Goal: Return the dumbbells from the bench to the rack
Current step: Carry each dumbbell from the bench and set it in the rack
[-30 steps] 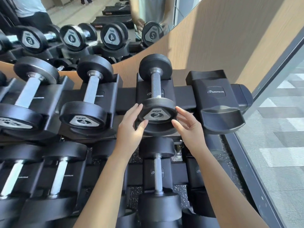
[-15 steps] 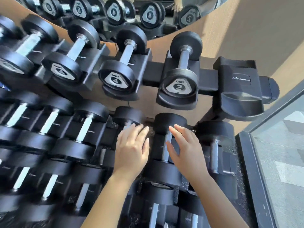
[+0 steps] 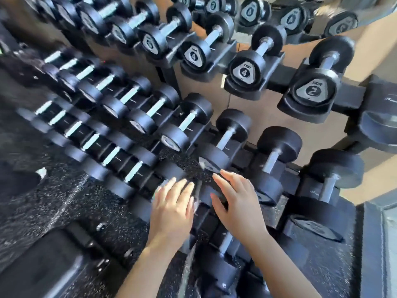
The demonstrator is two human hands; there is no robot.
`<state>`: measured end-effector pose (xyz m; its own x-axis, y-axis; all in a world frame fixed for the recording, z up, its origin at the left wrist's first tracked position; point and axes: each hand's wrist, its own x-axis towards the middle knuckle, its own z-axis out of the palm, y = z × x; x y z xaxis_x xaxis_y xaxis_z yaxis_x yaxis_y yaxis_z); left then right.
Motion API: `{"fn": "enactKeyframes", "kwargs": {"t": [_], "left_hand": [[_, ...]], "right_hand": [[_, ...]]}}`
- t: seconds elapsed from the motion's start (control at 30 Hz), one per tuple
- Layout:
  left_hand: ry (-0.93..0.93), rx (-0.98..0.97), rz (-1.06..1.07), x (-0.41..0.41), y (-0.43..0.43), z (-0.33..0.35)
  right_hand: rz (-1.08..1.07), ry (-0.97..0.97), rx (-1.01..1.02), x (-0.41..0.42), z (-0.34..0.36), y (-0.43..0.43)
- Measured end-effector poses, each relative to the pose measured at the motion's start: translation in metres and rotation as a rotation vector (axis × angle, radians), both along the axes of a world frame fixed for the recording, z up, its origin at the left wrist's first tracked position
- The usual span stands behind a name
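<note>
Your left hand (image 3: pixel 171 208) and right hand (image 3: pixel 238 204) are flat, fingers straight, holding nothing; 2 dumbbell (image 3: pixel 312 91) sits racked up-right of them.

Dumbbells (image 3: pixel 312 82) in rack (image 3: pixel 378 97) cradles

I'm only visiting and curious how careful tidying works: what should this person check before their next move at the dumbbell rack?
1. Left hand free: ok, fingers straight, holding nothing.
2. Right hand free: ok, open, holding nothing.
3. Dumbbell marked 2 seated in its top-row cradle: ok.
4. Free cradle at the far right: ok, its visible part holds nothing.
5. More dumbbells left to fetch: cannot tell, this view does not show any.
</note>
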<state>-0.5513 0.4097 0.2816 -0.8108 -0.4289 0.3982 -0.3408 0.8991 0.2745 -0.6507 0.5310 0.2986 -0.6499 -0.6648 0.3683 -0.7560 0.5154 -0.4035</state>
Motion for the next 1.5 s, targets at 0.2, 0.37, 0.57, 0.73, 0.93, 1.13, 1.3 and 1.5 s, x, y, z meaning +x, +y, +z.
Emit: {"fn": "enactKeyframes", "kwargs": {"t": [0.2,0.37,0.57,0.73,0.93,1.13,1.3,1.5], "left_hand": [[-0.069,0.077,0.323,0.157,-0.001,0.002],[-0.093,0.126,0.571,0.272,0.003,0.006],[0.025,0.106,0.856,0.384,0.000,0.002],[0.083,0.091,1.040,0.461,-0.022,0.000],[0.068,0.035,1.235,0.550,-0.074,-0.002],[0.043,0.018,1.437,0.638,-0.126,0.010],[0.048,0.038,1.637,0.713,-0.138,0.004],[0.160,0.087,1.755,0.826,-0.147,-0.017]], "right_hand": [[0.285,0.038,0.014,0.127,0.002,-0.034],[0.524,0.039,0.053,0.224,0.005,-0.067],[0.811,0.048,0.077,0.326,0.006,-0.114],[1.023,0.093,0.078,0.406,0.007,-0.167],[1.211,0.050,0.095,0.508,0.003,-0.252],[1.395,0.026,0.070,0.610,0.008,-0.329],[1.541,0.016,0.104,0.694,0.003,-0.365],[1.720,0.108,0.078,0.820,-0.012,-0.395]]}}
